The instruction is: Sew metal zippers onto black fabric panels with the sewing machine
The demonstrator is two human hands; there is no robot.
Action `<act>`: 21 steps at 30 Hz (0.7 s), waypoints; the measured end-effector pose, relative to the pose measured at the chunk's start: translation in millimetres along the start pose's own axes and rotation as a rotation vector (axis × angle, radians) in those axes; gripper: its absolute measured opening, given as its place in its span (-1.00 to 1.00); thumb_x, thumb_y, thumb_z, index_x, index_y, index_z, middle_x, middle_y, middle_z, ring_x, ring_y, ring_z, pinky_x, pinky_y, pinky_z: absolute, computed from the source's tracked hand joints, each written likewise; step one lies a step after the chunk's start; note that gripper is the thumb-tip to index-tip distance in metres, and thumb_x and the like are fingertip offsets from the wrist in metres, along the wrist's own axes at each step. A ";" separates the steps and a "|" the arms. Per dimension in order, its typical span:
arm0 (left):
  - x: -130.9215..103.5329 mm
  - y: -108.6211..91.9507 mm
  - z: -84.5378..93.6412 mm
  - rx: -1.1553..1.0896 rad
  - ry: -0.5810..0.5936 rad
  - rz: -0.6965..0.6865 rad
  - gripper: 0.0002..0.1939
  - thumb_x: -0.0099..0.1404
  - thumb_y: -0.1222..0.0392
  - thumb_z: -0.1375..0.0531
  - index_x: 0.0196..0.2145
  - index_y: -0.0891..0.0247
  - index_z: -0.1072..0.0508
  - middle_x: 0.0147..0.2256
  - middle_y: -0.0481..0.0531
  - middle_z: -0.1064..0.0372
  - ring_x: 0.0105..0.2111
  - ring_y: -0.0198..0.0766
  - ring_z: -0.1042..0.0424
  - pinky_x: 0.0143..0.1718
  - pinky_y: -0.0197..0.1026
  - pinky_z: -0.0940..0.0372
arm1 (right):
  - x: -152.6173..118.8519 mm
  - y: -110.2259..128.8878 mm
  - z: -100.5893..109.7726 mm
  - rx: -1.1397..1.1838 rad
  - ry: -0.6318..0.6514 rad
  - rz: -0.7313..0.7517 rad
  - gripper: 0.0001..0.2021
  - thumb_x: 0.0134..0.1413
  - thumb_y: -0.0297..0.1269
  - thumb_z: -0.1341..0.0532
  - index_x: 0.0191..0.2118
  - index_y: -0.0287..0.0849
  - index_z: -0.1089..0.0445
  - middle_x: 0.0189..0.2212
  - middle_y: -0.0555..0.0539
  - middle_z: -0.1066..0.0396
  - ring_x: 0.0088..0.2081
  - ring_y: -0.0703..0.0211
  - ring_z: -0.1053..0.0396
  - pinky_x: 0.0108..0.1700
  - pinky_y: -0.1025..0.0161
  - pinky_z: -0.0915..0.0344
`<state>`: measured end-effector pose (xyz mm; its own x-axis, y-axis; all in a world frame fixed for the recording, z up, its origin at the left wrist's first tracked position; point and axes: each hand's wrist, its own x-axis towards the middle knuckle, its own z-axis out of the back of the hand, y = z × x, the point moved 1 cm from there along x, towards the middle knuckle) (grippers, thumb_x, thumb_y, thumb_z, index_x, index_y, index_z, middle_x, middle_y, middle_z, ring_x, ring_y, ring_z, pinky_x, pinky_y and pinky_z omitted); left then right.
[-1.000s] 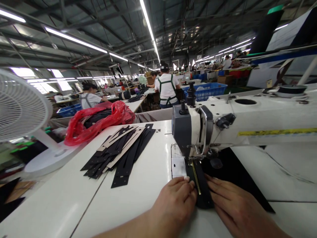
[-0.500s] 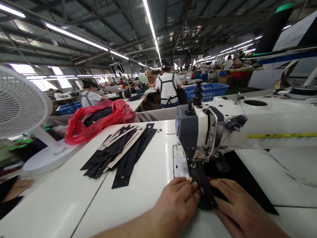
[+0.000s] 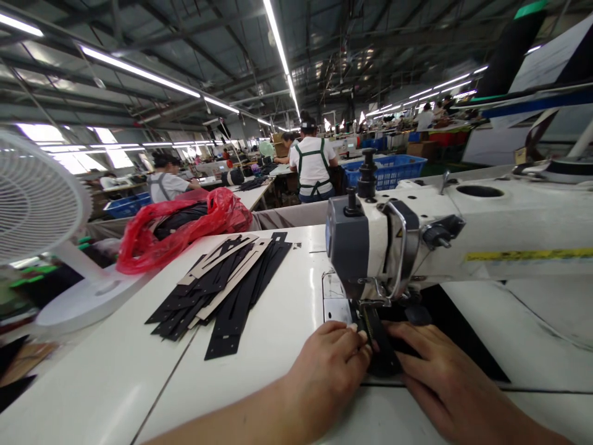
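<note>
A black zipper strip (image 3: pixel 385 349) with brass-coloured teeth lies under the presser foot of a white and grey sewing machine (image 3: pixel 348 244). My left hand (image 3: pixel 330 364) is closed on the strip's left edge, its fingertips close to the metal needle plate (image 3: pixel 335 310). On the other side, my right hand (image 3: pixel 447 371) grips the right edge, with the fingers bent and the fingertips partly hidden. The near end of the strip curls down between both hands. A larger black sheet of material (image 3: pixel 463 337) lies flat under the machine arm, behind my right hand.
Left of the machine, a pile of black and beige slotted strips (image 3: pixel 227 281) lies on the white table (image 3: pixel 222 395). Beyond it are a red plastic bag (image 3: pixel 139 241) and a white fan (image 3: pixel 41 198). Co-workers sit farther back, near a blue crate (image 3: pixel 398 170).
Both hands and the zipper strip have moved slightly forward, towards the needle. The black sheet under the arm has shifted forward too. My grip looks the same.
</note>
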<state>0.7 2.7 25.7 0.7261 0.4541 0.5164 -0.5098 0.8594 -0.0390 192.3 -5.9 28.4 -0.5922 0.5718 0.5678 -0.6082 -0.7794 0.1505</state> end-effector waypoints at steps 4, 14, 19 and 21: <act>-0.1 7.4 -3.1 -0.015 0.000 0.001 -0.73 0.39 0.30 0.09 -0.19 0.40 -0.39 -0.35 0.11 -0.39 -0.30 -0.23 -0.40 -0.14 -0.12 -0.33 | 2.1 -6.1 -2.4 -0.008 0.041 0.009 -0.66 0.05 -0.53 -0.03 -0.13 -0.12 -0.42 -0.09 -0.16 -0.37 -0.11 0.11 -0.35 -0.14 0.17 -0.33; 3.4 18.4 -4.9 -0.041 0.072 0.074 -0.80 0.35 0.31 0.01 -0.15 0.35 -0.36 -0.34 0.09 -0.33 -0.27 -0.20 -0.36 -0.14 -0.11 -0.32 | -4.0 -17.8 -12.1 -0.003 0.058 -0.059 -0.64 0.09 -0.49 -0.05 0.02 -0.19 -0.31 -0.04 -0.19 -0.36 -0.01 0.08 -0.32 -0.01 0.14 -0.32; 3.9 19.7 -3.7 -0.102 0.075 0.057 -0.81 0.31 0.36 0.01 -0.16 0.38 -0.34 -0.29 0.11 -0.33 -0.22 -0.18 -0.35 -0.06 -0.12 -0.28 | 1.4 -22.2 -13.4 0.027 0.077 -0.085 -0.67 0.12 -0.49 -0.03 -0.01 -0.20 -0.33 -0.07 -0.18 -0.39 -0.01 0.09 -0.33 0.02 0.13 -0.30; 2.9 21.6 -5.1 -0.109 0.073 0.062 -0.82 0.30 0.36 -0.02 -0.17 0.37 -0.35 -0.29 0.11 -0.33 -0.21 -0.18 -0.35 -0.05 -0.12 -0.27 | 5.6 -23.3 -12.3 0.045 0.058 -0.092 -0.68 0.12 -0.51 -0.01 -0.05 -0.18 -0.35 -0.10 -0.16 -0.41 -0.04 0.11 -0.35 0.00 0.16 -0.31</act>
<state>-5.9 23.9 22.0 0.7286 0.5195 0.4465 -0.5045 0.8478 -0.1633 196.7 18.6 18.2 -0.5655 0.6541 0.5023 -0.6379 -0.7330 0.2363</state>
